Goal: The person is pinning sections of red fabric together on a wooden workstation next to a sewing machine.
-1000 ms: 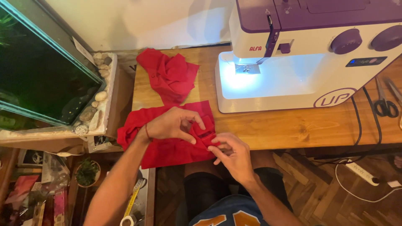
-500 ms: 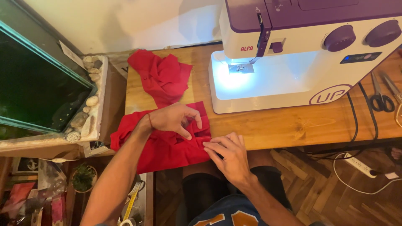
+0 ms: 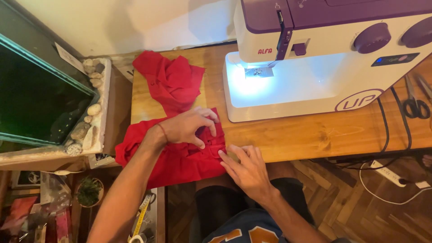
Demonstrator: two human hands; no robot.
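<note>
Head view shows us the wooden table [image 3: 315,135] filling the middle of the scene, and on it the largest thing we see, a white and purple sewing machine [image 3: 324,58] with its lamp lit over the needle plate. To the left of the table stands a glass tank [image 3: 40,99] with a row of pebbles [image 3: 87,121] along its rim. Next in size comes the red fabric [image 3: 180,159], spread over the near left corner of the table and hanging off its front edge, while a second crumpled red piece [image 3: 173,81] lies just behind it, near the machine's base. Our left hand [image 3: 191,126] lies flat on top of the fabric, fingers bent and pressing down on a fold. Our right hand [image 3: 245,168] rests at the table edge just beside it, fingertips touching the fabric's right border; we think they pinch the hem lightly, but the fold hides the thumb. At the far right edge lie scissors [image 3: 416,105], beside two black cables [image 3: 387,119].
</note>
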